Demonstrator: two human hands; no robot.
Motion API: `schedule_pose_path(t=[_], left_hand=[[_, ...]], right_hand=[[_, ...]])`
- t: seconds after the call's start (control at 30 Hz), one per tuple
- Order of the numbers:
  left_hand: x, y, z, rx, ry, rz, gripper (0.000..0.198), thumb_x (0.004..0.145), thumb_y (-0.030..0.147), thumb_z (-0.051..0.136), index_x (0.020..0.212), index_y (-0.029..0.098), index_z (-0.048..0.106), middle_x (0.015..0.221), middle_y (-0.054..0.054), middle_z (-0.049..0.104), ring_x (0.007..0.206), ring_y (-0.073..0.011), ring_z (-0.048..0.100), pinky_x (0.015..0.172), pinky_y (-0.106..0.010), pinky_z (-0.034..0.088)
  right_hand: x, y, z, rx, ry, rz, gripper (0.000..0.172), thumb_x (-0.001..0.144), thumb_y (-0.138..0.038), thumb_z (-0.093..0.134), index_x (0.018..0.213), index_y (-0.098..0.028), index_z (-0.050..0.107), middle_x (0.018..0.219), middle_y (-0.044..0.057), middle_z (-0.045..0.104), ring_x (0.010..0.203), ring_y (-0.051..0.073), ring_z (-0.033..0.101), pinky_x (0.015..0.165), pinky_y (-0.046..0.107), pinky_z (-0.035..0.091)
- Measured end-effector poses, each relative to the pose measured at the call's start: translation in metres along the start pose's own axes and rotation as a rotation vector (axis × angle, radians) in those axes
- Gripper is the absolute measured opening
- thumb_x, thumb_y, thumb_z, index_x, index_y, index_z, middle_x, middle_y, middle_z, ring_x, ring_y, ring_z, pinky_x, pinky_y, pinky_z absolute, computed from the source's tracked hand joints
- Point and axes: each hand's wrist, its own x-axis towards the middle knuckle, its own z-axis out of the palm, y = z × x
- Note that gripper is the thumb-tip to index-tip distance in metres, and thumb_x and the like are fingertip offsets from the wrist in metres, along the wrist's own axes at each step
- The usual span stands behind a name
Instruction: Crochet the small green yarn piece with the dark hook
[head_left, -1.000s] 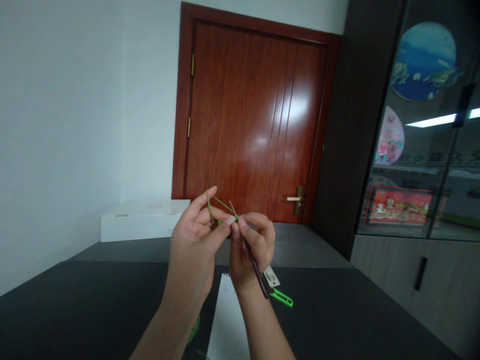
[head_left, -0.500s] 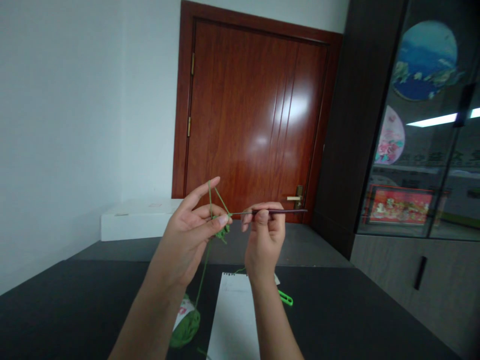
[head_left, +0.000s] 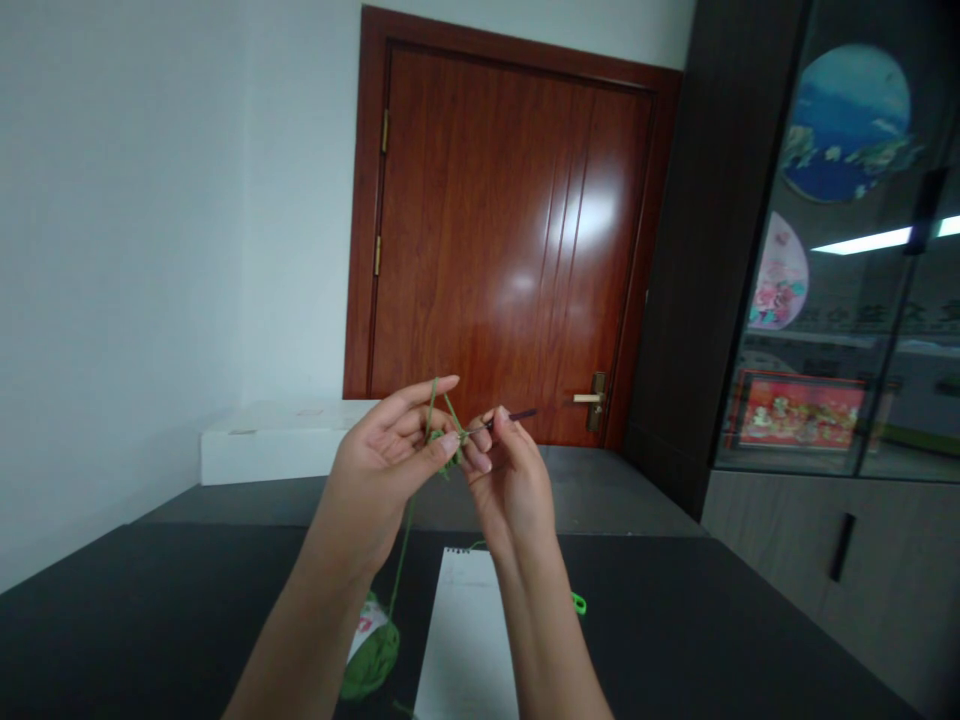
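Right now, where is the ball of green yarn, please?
In the head view, the yarn ball lies on the black table near the bottom edge, below the left hand and just left of the white pad, with a strand rising to that hand.

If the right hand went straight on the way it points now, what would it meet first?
Most likely the green yarn stretched across the left hand, since the tip of the crochet hook held in the right hand sits at that strand. Depth is hard to judge from this view.
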Motion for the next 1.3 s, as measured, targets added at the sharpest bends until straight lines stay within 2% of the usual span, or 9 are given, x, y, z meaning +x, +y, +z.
schedule_pose_path(t=[0.17,0.47,0.83,1.07,1.3], left_hand=[[0.000,0.000,0.002,-0.010,-0.023,-0.002,0.053,0.074,0.009,0.079,0.125,0.013,0.066,0.081,-0.004,0.072,0.075,-0.0160,0.070,0.073,-0.027,0.058],[0.000,0.002,0.002,-0.077,-0.027,-0.051,0.063,0.071,0.007,0.081,0.130,0.013,0.061,0.079,-0.004,0.072,0.069,-0.0158,0.069,0.063,-0.025,0.057],[0.001,-0.006,-0.004,0.124,-0.063,0.112,0.066,0.080,0.010,0.075,0.141,0.024,0.054,0.083,-0.003,0.069,0.080,-0.0167,0.064,0.075,-0.027,0.054],[0.001,-0.008,-0.009,0.176,-0.116,0.191,0.063,0.082,0.008,0.073,0.139,0.030,0.057,0.087,-0.003,0.068,0.086,-0.0161,0.062,0.076,-0.025,0.050],[0.003,-0.010,-0.013,0.242,-0.188,0.287,0.059,0.085,0.005,0.069,0.136,0.033,0.061,0.089,-0.001,0.065,0.088,-0.0138,0.062,0.080,-0.024,0.050]], right_hand=[[0.001,0.002,-0.002,0.058,0.010,0.107,0.026,0.078,-0.037,0.072,0.077,-0.018,0.055,0.062,-0.007,0.042,0.051,0.007,0.036,0.052,0.023,0.037],[-0.003,-0.002,0.002,-0.040,-0.015,0.040,0.028,0.082,-0.035,0.069,0.070,-0.019,0.049,0.056,-0.008,0.043,0.047,0.005,0.036,0.050,0.021,0.032],[-0.003,-0.006,0.005,-0.097,0.077,-0.106,0.027,0.086,-0.030,0.065,0.072,-0.020,0.043,0.053,-0.009,0.047,0.043,0.004,0.038,0.049,0.020,0.029],[0.000,-0.009,0.004,-0.082,0.095,-0.132,0.026,0.087,-0.024,0.061,0.073,-0.021,0.040,0.051,-0.011,0.044,0.041,0.004,0.033,0.046,0.019,0.028],[-0.001,-0.009,0.004,-0.140,0.124,-0.172,0.025,0.086,-0.023,0.061,0.072,-0.022,0.040,0.049,-0.012,0.044,0.039,0.004,0.034,0.044,0.018,0.028]])
